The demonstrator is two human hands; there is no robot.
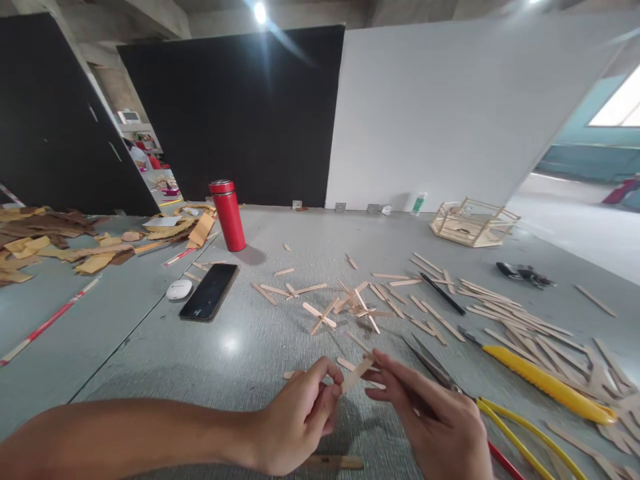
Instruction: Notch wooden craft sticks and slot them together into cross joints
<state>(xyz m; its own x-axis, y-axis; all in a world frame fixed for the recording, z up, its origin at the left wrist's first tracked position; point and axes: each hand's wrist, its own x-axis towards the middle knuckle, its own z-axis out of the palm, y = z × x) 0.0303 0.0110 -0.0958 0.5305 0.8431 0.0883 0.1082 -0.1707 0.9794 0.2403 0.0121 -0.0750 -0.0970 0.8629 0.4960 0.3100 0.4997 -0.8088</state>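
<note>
A short wooden craft stick (357,376) spans the gap between my two hands. My left hand (303,417) pinches its near end between thumb and fingers. At its far end my right hand (433,417) grips it with the fingertips. A second thin stick (358,343) juts out at my right fingertips; whether it is joined to the first I cannot tell. Just beyond my hands lie crossed craft sticks (321,315) and a star-like cluster of sticks (367,311). Below my left hand a darker wooden strip (340,461) is partly hidden.
Scissors (443,373) and a yellow utility knife (545,383) lie right, beside piled craft sticks (520,313) and a black pen (443,293). Left are a phone (209,292), white earbud case (179,289) and red flask (228,217). A stick frame (473,223) stands far right.
</note>
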